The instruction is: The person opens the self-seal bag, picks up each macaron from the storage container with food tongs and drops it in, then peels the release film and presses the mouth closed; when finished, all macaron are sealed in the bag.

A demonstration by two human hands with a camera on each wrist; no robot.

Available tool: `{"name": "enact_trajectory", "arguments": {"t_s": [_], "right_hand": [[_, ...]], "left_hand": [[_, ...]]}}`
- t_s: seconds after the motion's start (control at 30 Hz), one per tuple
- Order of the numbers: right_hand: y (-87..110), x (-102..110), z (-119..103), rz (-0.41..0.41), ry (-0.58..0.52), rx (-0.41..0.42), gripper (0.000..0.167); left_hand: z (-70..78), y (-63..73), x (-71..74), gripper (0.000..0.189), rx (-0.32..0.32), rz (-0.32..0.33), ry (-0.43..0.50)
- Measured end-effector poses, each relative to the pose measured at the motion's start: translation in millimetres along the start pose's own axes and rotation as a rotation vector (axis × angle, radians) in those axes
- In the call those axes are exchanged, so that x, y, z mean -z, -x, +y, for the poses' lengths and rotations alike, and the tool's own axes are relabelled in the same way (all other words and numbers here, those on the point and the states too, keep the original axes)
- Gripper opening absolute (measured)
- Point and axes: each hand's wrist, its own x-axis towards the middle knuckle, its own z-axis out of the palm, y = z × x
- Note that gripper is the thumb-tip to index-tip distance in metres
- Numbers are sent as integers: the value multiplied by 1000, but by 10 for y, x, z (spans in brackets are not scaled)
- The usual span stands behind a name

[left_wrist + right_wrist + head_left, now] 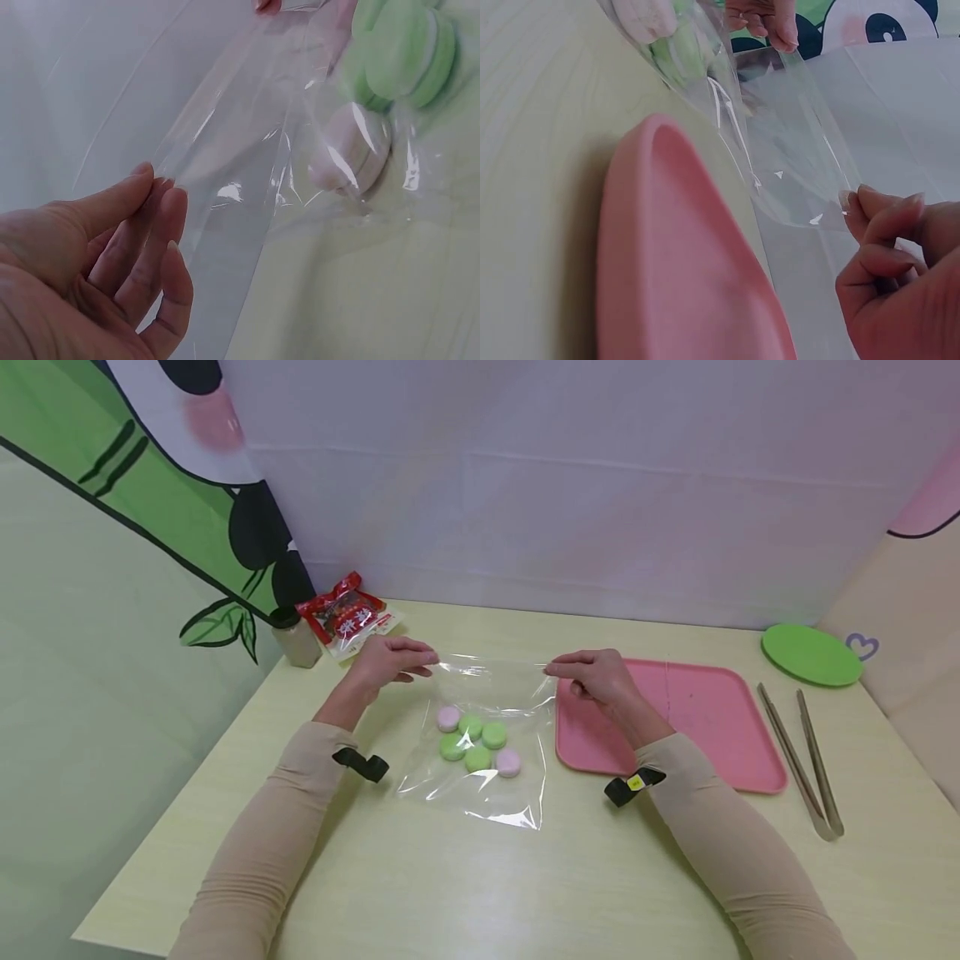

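A clear plastic bag [480, 797] lies in the middle of the table, with several green macarons [494, 735] and two pale pink macarons [508, 763] inside it. My left hand [390, 662] pinches the bag's far left corner between thumb and fingertips. At the far right corner, my right hand [596, 677] pinches the film the same way. Between the two hands the bag's far edge is stretched. In the left wrist view a pink macaron [351, 150] shows through the shiny film, to the right of the left hand [112, 262]. The right hand [900, 262] grips the film's corner in the right wrist view.
A pink tray [720, 718] lies under and beyond the right forearm. Metal tongs [817, 768] rest to its right, near a green plate [812, 655]. At the back left stand a red snack packet [348, 614] and a dark-lidded jar [298, 643].
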Motion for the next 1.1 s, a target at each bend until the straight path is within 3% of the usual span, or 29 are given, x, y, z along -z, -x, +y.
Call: {"name": "enact_trajectory", "arguments": {"t_s": [0.27,0.7,0.93,1.1], "right_hand": [[-10,22,12,56,129,14,34],[-15,26,19,85,192,49,25],[-29,13,49,125,314,107,27],[-54,7,68,64,260,188,22]], "left_hand": [[-26,-9,-39,40,-14,9,3],[-26,-24,-83,39,3,59,-18],[-86,-62,-121,34,-34,60,-4],[-126,-112,-190,25,-95,35,76]]}}
